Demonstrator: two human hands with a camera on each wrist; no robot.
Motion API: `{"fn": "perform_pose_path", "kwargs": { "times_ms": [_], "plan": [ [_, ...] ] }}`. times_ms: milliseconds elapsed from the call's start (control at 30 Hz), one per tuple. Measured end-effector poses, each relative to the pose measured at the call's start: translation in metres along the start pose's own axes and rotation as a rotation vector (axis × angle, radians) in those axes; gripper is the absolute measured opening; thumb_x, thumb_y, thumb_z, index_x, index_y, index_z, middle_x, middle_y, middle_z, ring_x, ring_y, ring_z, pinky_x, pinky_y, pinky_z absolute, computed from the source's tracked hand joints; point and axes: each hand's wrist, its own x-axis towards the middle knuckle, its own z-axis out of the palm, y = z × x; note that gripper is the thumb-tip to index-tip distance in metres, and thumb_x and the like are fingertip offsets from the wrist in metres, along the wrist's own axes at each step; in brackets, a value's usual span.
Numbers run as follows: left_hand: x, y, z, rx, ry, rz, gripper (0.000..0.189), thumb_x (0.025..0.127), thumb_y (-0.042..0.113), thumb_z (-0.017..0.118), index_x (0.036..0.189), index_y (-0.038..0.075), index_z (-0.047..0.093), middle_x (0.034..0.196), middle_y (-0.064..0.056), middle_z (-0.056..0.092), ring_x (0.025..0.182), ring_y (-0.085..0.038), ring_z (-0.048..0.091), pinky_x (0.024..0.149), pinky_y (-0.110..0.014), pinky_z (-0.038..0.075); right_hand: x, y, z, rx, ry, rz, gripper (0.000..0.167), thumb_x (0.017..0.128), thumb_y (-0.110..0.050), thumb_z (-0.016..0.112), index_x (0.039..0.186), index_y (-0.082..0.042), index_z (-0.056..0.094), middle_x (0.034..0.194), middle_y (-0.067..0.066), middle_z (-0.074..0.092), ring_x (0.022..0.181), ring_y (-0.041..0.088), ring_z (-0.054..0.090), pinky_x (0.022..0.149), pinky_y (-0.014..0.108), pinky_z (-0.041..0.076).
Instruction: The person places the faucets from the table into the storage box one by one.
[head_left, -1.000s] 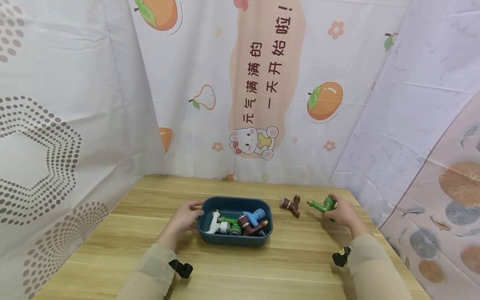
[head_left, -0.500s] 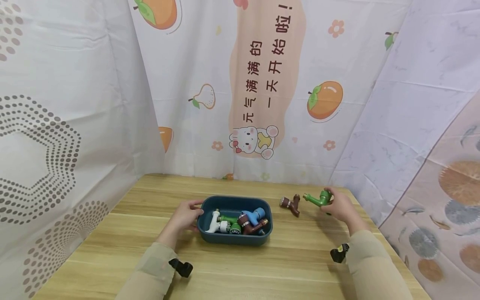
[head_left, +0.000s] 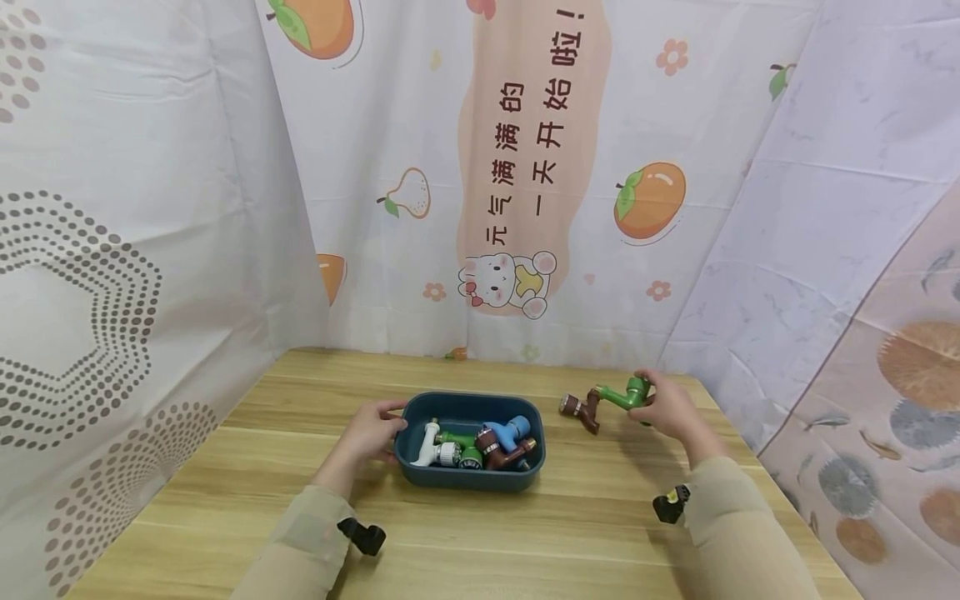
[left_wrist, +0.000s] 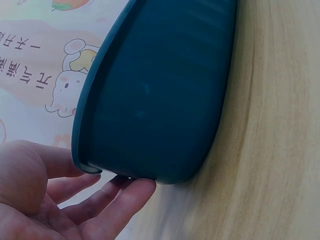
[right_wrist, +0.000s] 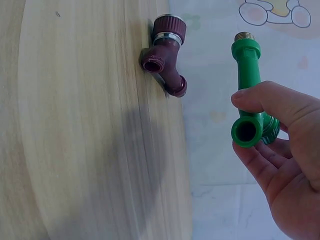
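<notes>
My right hand (head_left: 669,408) holds a green plastic faucet (right_wrist: 249,75) above the table, thumb across its body and fingers beneath. The faucet's brass-threaded end points left, overlapping a maroon faucet (head_left: 582,412) in the head view. That maroon one lies on the wood, and the right wrist view shows it apart from the green faucet. My left hand (head_left: 375,431) grips the left end of a dark blue plastic bin (left_wrist: 155,100), with a digit at the rim and other fingertips against the outer wall. Inside the bin are a white faucet (head_left: 428,446), a green one (head_left: 470,457), a blue one (head_left: 510,432) and another maroon one (head_left: 495,448).
The bin stands on a wood-grain table (head_left: 480,542). Printed curtains (head_left: 390,167) hang behind the table and along both sides. A black wrist camera (head_left: 362,536) sits on the left sleeve, another camera (head_left: 671,504) on the right.
My right hand has lifted the green faucet and carried it leftward, closer to the maroon faucet on the table. The left hand and the bin have stayed in place.
</notes>
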Motion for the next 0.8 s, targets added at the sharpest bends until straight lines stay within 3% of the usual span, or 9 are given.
{"fn": "perform_pose_path", "kwargs": {
  "times_ms": [267,633,800],
  "plan": [
    [0.002,-0.003,0.0,-0.005,-0.003,-0.004,0.045,0.099,0.005,0.059,0.144,0.005,0.057,0.126,-0.024,0.062,0.095,-0.034,0.067,0.057,-0.045,0.061,0.004,-0.012,0.003,0.012,-0.012,-0.02,0.08,0.079,-0.009,0.082,0.146,0.006,0.043,0.112,0.024,0.065,0.091,0.029,0.069,0.07,0.039,0.058],
    [0.001,0.0,-0.001,-0.007,-0.006,-0.007,0.045,0.099,0.006,0.059,0.144,0.005,0.057,0.127,-0.024,0.062,0.098,-0.036,0.066,0.058,-0.046,0.061,0.01,-0.03,0.007,0.061,-0.046,-0.037,0.078,0.081,-0.006,0.081,0.148,0.004,0.041,0.109,0.021,0.067,0.094,0.034,0.068,0.068,0.036,0.058],
    [0.0,0.0,-0.001,-0.003,-0.006,-0.006,0.045,0.099,0.005,0.059,0.144,0.005,0.057,0.127,-0.025,0.062,0.098,-0.036,0.066,0.058,-0.045,0.062,0.012,-0.035,0.009,0.067,-0.056,-0.04,0.079,0.081,-0.006,0.082,0.148,0.004,0.041,0.11,0.022,0.066,0.092,0.029,0.068,0.068,0.036,0.059]
  ]
}}
